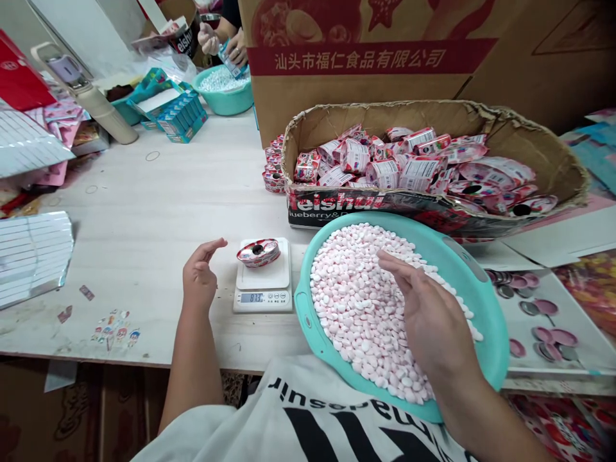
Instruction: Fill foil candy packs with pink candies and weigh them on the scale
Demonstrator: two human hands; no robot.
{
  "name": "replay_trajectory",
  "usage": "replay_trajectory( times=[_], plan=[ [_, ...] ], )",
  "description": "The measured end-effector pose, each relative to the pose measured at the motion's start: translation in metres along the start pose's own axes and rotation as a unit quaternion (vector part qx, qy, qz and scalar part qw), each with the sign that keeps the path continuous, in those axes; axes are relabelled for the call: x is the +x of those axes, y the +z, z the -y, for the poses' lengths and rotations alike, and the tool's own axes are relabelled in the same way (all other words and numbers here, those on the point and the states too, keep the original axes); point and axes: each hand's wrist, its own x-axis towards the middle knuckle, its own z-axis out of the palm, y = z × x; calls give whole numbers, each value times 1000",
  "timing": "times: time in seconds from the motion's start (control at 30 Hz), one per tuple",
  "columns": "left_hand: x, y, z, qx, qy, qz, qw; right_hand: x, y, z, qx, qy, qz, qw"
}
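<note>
My left hand [199,273] is raised over the table just left of a white kitchen scale [263,283], fingers stretched to the right and holding nothing. On the scale's platform lies a small red-and-white printed packet [258,253] with a dark round hole on top. The display is lit and seems to read 87.3. My right hand [436,321] hovers above or just touches a heap of pale pink candy tablets [356,301], its fingers extended together and the palm facing left. The candies fill much of a turquoise basin [493,359] close against my body.
Behind the basin stands a cut-down cardboard box [433,109] of similar packets, with more packets stacked at its left. A large carton [366,58] rises behind. At far left are a bottle [103,109] and blue boxes [180,115]. A co-worker's hands [221,45] hold a blue packet over another basin.
</note>
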Motion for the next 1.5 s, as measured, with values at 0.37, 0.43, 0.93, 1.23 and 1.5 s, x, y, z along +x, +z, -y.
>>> replay_trajectory(
  times=[0.37,0.43,0.93,1.23,1.5],
  plan=[
    [-8,8,-8,96,18,-178,979,-1,10,-10,-296,-115,116,941],
    [-12,17,-25,113,71,-245,960,0,10,-10,-303,-128,109,938],
    [-33,110,-137,339,154,283,884,-5,6,-5,-359,-167,134,908],
    [-46,116,-131,378,151,245,880,-6,6,-6,-415,-201,123,879],
    [-57,122,-124,356,299,162,870,-9,2,-6,-418,-216,119,874]
  ],
)
